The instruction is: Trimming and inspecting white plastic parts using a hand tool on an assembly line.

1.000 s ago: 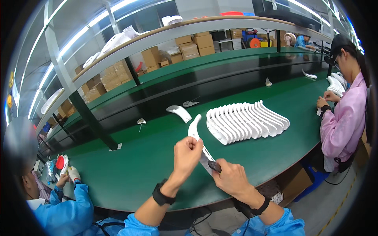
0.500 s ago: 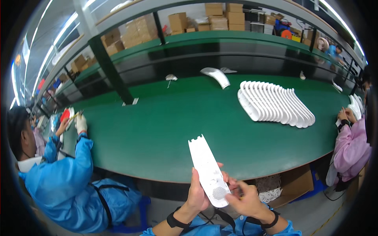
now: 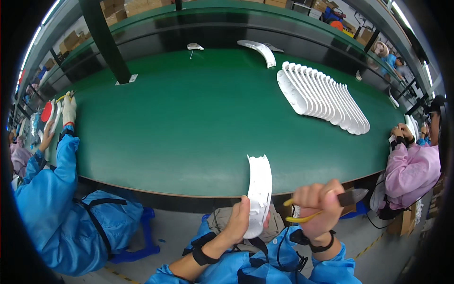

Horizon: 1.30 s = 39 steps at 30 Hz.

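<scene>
My left hand [image 3: 238, 221] is closed around the lower part of a curved white plastic panel [image 3: 259, 189]. The panel stands nearly upright, its notched end pointing away from me over the table's near edge. To the right and apart from it, my right hand [image 3: 316, 206] is wrapped round yellow-handled nippers [image 3: 305, 218]. Their dark, pointed head [image 3: 354, 196] points right. Motion blurs this hand a little.
A row of several white panels [image 3: 326, 102] leans together on the green table [image 3: 165, 128]. Single white parts [image 3: 259, 49] lie near the far edge. Co-workers in a blue sleeve [image 3: 67, 154] and a pink sleeve [image 3: 411, 170] work at either side. A green post [image 3: 109, 47] stands at far left.
My right hand has moved up and right, off the panel's lower end; the nippers now show in it. The panel has turned more upright. The view has tipped downward.
</scene>
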Available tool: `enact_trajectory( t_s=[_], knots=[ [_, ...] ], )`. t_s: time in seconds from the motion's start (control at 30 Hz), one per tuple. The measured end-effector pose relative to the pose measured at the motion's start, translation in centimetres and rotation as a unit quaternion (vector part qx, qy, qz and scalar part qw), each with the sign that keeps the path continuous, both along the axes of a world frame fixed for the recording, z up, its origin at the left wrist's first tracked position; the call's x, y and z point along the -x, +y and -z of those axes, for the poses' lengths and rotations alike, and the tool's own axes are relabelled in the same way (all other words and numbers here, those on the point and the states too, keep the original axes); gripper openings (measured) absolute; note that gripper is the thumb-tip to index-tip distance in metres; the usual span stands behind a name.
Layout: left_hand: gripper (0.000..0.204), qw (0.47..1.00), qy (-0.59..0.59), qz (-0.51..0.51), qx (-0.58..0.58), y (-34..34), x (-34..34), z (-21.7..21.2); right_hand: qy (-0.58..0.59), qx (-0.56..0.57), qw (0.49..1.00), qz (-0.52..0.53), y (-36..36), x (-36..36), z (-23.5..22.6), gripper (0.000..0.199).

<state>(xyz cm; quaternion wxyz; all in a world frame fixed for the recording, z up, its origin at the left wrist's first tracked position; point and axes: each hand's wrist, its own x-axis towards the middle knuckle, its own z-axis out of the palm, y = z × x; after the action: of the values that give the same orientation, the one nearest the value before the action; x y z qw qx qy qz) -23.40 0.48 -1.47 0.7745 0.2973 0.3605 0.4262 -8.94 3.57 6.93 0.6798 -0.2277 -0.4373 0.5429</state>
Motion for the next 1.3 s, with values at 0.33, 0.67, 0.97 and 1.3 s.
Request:
enact_trajectory(
  t_s=[0.33, 0.67, 0.97, 1.3],
  knots=[
    [0.057, 0.995, 0.053, -0.08, -0.023, -0.1, -0.1, 0.4, -0.201, -0.069, 0.977, -0.031, 1.8, 5.0, 1.6, 0.028],
    [0.056, 0.992, 0.068, -0.092, -0.045, 0.2, 0.0, 1.5, -0.239, -0.1, 0.965, -0.044, 1.7, 5.7, 2.6, 0.026],
    [0.053, 0.974, 0.183, -0.103, -0.09, 0.3, 0.2, 1.1, -0.208, -0.048, 0.977, -0.02, 1.2, 5.4, 2.7, 0.028],
    [0.055, 0.991, 0.084, -0.094, -0.04, 0.4, 0.0, 1.1, -0.176, -0.063, 0.982, 0.015, 1.2, 5.4, 3.1, 0.028]
  ],
)
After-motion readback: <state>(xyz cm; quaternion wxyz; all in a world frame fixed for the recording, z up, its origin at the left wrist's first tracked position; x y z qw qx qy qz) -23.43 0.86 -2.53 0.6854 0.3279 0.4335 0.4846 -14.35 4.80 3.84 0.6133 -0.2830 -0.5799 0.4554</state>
